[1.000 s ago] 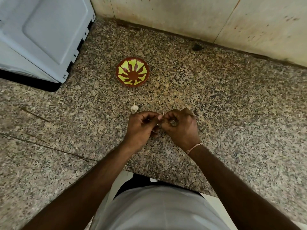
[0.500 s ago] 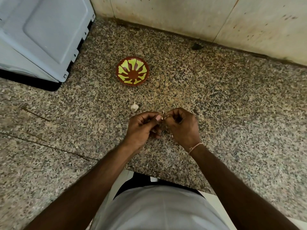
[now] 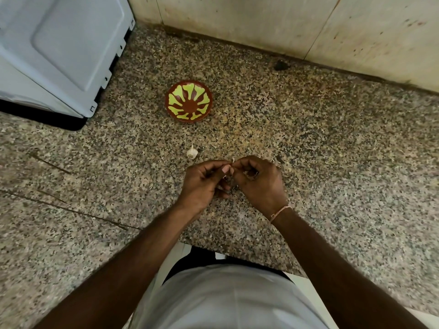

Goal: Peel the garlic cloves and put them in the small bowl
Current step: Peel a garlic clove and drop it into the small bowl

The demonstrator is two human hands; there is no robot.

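My left hand (image 3: pixel 204 184) and my right hand (image 3: pixel 259 184) meet fingertip to fingertip over the granite counter. Between them they pinch a small garlic clove (image 3: pixel 232 162), of which only a pale sliver of skin shows above the thumbs. A second garlic clove (image 3: pixel 192 152), still in its skin, lies on the counter just beyond my left hand. The small brown bowl (image 3: pixel 188 102) with a yellow-green pattern sits farther back, towards the wall. Nothing shows inside the bowl.
A large white appliance (image 3: pixel 59 51) stands at the back left. A tiled wall (image 3: pixel 285 22) closes off the counter at the back. The counter's front edge (image 3: pixel 237 252) runs just below my forearms. A dark speck (image 3: pixel 281 65) lies near the wall.
My two hands have stayed together on the clove, shifting their fingers slightly. The bowl and the loose clove have not moved.
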